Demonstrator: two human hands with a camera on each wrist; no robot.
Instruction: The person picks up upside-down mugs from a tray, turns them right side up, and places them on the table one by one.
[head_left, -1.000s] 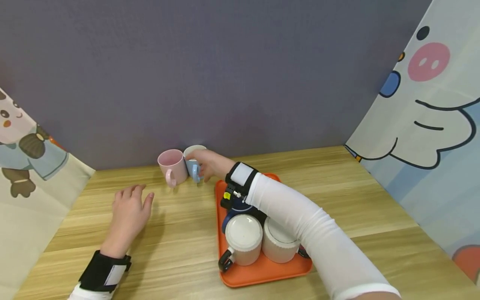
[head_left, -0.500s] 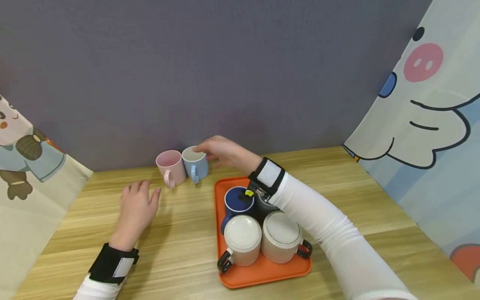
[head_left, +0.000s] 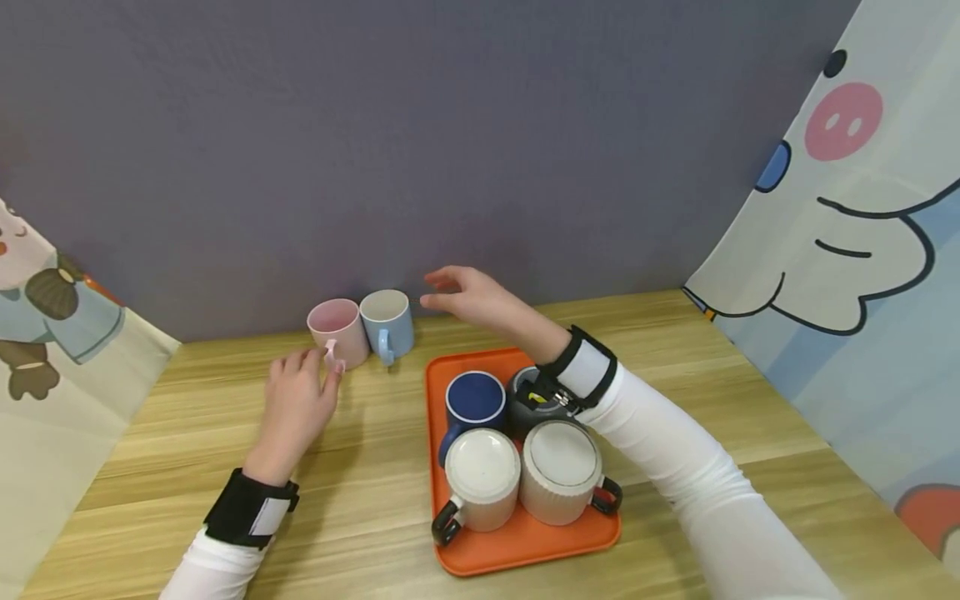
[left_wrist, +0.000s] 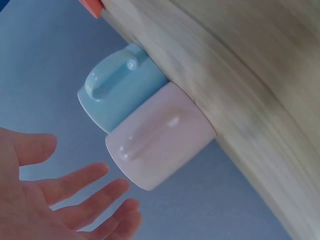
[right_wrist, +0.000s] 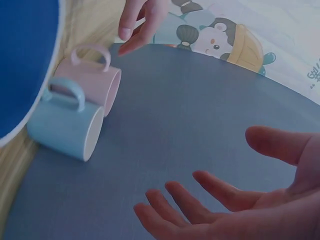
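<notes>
A pink mug (head_left: 348, 340) and a light blue mug (head_left: 395, 331) stand upright side by side against the grey back panel, handles toward the front. My left hand (head_left: 300, 400), fingers spread, is just in front of the pink mug and overlaps its handle in the head view; the left wrist view shows a gap between fingertips and mug. To the right of the blue mug, my right hand (head_left: 480, 300) hovers with relaxed fingers and nothing in it. In the right wrist view both mugs, the pink mug (right_wrist: 92, 82) and the blue mug (right_wrist: 65, 125), lie apart from that hand.
An orange tray (head_left: 525, 554) on the wooden table holds a navy mug (head_left: 476, 398), a dark grey mug (head_left: 525, 400) partly behind the right wrist strap, and two upside-down whitish mugs (head_left: 483, 471) with black handles. Printed cloths (head_left: 870, 250) border both sides.
My right hand has moved off the blue mug, rightward and up, leaving it beside the pink one. My left hand has moved forward and right, toward the pink mug.
</notes>
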